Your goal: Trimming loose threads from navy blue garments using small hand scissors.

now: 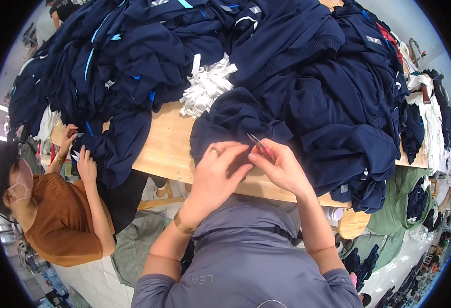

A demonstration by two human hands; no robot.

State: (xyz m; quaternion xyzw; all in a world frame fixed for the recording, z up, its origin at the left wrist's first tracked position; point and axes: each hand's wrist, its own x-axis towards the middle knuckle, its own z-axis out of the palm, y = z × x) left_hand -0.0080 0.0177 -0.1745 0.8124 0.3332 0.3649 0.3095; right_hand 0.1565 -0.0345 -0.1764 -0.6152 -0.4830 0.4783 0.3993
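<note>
Snips [261, 146] are sitting gripped in the fingers of the right hand [287, 168], their long axis slanting up and leftward toward the navy garment [234, 117], which is lying just beyond both hands on the worktop [166, 138]. The left hand [216, 167] is curling close beside them at the garment's near edge, though whether its fingers are pinching anything I cannot tell.

Short pale capital lettering [202, 280] stands on the chest of the grey-blue top [246, 262] worn by the person whose view this is. Among the heaped navy clothes [307, 110], a small light-grey label [373, 39] shows at the upper right, a second light label [255, 10] at the top centre and a third pale label [344, 189] near the table's front edge; any print on these three is too small to read.
</note>
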